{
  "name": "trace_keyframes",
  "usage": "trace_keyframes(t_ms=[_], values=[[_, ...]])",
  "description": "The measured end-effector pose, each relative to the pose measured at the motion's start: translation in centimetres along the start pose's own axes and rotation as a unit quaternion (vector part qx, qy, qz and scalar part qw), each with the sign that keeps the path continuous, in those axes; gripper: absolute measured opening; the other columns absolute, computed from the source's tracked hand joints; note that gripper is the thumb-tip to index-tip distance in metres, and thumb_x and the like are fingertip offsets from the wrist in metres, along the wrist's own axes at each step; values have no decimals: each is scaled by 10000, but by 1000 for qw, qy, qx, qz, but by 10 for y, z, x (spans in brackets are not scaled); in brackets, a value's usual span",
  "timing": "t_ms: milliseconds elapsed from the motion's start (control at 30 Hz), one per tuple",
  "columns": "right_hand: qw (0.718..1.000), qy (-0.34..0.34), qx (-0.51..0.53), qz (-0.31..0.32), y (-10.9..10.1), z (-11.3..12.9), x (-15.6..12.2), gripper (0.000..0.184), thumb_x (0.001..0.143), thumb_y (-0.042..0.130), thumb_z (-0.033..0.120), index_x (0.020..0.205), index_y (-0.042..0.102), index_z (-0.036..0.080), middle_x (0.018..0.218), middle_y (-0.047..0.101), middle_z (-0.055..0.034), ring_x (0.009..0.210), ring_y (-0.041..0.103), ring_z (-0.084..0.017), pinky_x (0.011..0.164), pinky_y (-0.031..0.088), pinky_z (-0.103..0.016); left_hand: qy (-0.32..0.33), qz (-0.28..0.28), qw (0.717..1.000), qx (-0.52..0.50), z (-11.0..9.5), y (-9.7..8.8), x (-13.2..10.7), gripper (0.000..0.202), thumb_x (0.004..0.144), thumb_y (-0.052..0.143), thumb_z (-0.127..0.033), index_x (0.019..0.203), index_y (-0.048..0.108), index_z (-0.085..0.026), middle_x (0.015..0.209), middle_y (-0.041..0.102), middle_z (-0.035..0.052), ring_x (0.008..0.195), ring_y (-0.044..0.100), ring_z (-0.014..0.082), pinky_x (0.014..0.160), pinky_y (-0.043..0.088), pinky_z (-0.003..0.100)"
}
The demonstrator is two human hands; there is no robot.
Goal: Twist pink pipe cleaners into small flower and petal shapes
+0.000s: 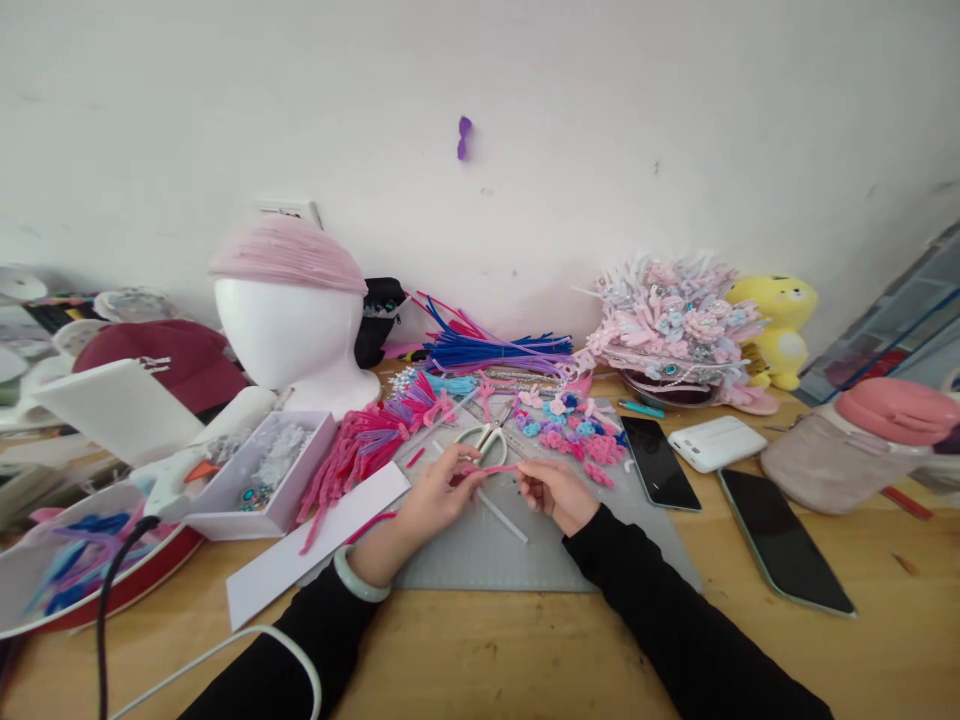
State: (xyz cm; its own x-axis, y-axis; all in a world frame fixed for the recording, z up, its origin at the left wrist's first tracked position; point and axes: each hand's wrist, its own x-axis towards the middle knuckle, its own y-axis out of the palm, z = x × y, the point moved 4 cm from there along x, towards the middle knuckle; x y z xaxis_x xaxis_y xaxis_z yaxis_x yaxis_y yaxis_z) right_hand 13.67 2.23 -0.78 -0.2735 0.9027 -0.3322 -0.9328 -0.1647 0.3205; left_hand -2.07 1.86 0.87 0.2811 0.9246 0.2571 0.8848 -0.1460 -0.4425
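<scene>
Between my two hands stretches a short pink pipe cleaner (498, 469), held level above the grey cutting mat (465, 570). My left hand (439, 492) pinches one end, and a pale bangle (360, 578) circles that wrist. The other end is pinched by my right hand (553, 488). Just behind the hands lie scissors with pale handles (491, 440), partly covered by the left fingers. A translucent glue stick (502, 517) rests on the mat below the pipe cleaner. Small pink and blue fuzzy flowers (577, 430) are gathered behind my right hand.
Pink and purple pipe cleaners (367, 440) lie left, beside a white box of beads (300, 490) and a glue gun (169, 485). A white mannequin head (289, 330) and a decorated headpiece (675, 330) stand behind. Two phones (784, 540) and a power bank (716, 443) are right.
</scene>
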Motion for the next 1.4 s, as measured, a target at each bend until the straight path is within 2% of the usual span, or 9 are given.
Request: trace_keyframes(t_ms=[133, 267, 367, 533, 633, 800, 967, 1167, 1400], values=[[954, -145, -258, -48, -3, 10, -1, 217, 710, 518, 353, 715, 563, 140, 566, 525, 19, 406, 441, -63, 397, 333, -187, -37, 51, 997, -52, -4, 6, 0, 196, 736, 500, -293, 908, 474, -202, 528, 554, -35, 436, 509, 102, 461, 395, 197], [840, -295, -455, -23, 9, 13, -10, 142, 712, 557, 289, 768, 630, 181, 679, 546, -5, 543, 475, -91, 531, 394, -220, -68, 73, 988, -122, -4, 9, 0, 254, 705, 540, -286, 934, 472, -198, 530, 555, -35, 415, 489, 92, 425, 374, 184], [779, -323, -537, 11, 15, 10, -12, 132, 745, 534, 228, 704, 650, 180, 655, 550, -10, 596, 502, -106, 575, 398, -224, -103, 83, 976, -173, 4, 11, 3, 287, 687, 557, -271, 937, 441, -189, 530, 542, -43, 402, 484, 88, 376, 346, 170], [720, -316, -617, 19, 19, 7, -12, 139, 738, 548, 207, 644, 648, 183, 623, 576, -10, 658, 530, -126, 617, 388, -232, -121, 91, 968, -202, 12, 13, 10, 172, 672, 563, -234, 779, 444, -170, 463, 504, -58, 379, 463, 73, 354, 335, 153], [722, -310, -618, 35, 24, 4, -14, 147, 715, 572, 207, 587, 636, 174, 601, 571, -7, 626, 525, -120, 586, 373, -221, -133, 91, 962, -221, 11, 10, 12, 215, 653, 582, -213, 781, 414, -174, 442, 496, -73, 343, 433, 60, 319, 310, 138], [778, -262, -569, 41, 27, -2, -14, 208, 717, 533, 173, 520, 600, 169, 514, 534, 16, 532, 491, -102, 509, 343, -200, -149, 126, 944, -267, 10, 9, 12, 303, 644, 604, -255, 848, 395, -175, 433, 496, -81, 313, 422, 58, 289, 288, 128], [799, -218, -560, -18, 17, 25, 6, 257, 739, 458, 189, 508, 569, 165, 410, 496, 27, 415, 455, -93, 451, 315, -200, -192, -74, 920, -333, 21, 0, 17, 281, 715, 488, -385, 871, 368, -184, 593, 571, -31, 374, 504, 76, 317, 353, 156], [699, -145, -691, -109, 15, 72, 74, 299, 744, 448, 272, 519, 611, 161, 544, 607, -44, 565, 547, -136, 519, 331, -219, -208, -99, 917, -325, 30, 5, 18, 313, 660, 520, -347, 874, 362, -181, 550, 549, -54, 326, 470, 75, 281, 314, 157], [682, -95, -714, -125, 26, 75, 127, 274, 754, 415, 265, 712, 668, 170, 753, 662, -91, 718, 595, -188, 559, 362, -237, -223, -98, 912, -331, 31, 7, 19, 287, 650, 507, -333, 850, 375, -176, 549, 541, -57, 319, 442, 59, 289, 286, 151]])
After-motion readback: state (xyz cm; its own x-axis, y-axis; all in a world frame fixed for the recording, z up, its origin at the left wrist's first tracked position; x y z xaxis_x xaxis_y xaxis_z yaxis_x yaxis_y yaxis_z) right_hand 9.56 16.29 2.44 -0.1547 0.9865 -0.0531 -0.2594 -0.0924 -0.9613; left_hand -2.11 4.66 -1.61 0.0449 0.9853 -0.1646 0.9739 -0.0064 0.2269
